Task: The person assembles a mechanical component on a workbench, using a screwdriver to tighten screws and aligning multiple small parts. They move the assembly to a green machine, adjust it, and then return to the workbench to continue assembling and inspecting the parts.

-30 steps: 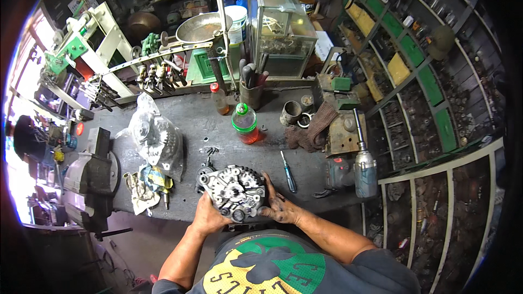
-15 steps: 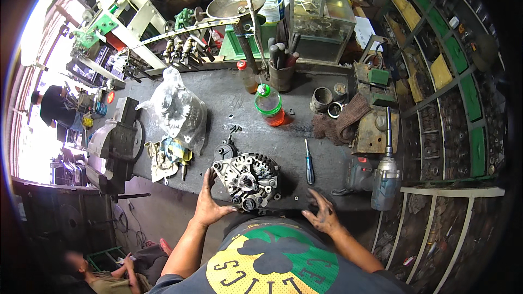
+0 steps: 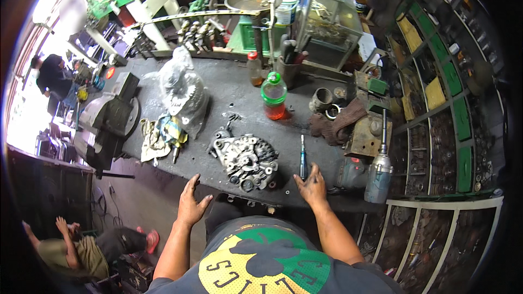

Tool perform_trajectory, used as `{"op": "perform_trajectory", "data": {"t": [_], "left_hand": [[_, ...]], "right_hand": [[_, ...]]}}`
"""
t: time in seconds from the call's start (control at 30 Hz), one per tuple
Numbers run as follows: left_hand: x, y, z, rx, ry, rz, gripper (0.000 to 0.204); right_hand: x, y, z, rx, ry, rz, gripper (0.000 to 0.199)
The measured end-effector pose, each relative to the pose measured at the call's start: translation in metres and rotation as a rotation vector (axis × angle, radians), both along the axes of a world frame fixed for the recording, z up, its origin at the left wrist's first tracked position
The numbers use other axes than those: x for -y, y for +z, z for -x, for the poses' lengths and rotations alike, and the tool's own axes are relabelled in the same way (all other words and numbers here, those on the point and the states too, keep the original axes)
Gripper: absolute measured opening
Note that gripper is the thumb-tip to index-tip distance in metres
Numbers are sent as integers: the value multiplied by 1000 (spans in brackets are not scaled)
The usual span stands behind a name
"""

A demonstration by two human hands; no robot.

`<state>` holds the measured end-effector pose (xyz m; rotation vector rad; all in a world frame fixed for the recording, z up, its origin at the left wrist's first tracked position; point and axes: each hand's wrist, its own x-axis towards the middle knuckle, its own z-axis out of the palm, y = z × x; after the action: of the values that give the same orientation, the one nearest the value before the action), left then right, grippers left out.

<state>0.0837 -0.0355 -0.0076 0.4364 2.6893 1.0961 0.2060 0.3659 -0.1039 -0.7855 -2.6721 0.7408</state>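
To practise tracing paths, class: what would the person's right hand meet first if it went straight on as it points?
The right hand would probably meet the blue-handled screwdriver just ahead; whether they touch is unclear.

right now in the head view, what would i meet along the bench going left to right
Dark bench vise → clear plastic bag → metal machine part → screwdriver → power driver.
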Motion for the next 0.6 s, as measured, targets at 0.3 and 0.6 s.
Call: {"op": "perform_trajectory", "data": {"t": [0.3, 0.6], "left_hand": [[90, -53, 19, 65, -21, 33, 77], [274, -153, 29, 391, 197, 244, 71]], "right_hand": [[4, -9, -39, -6, -2, -131, 72], [153, 38, -93, 220, 153, 326, 36]]}}
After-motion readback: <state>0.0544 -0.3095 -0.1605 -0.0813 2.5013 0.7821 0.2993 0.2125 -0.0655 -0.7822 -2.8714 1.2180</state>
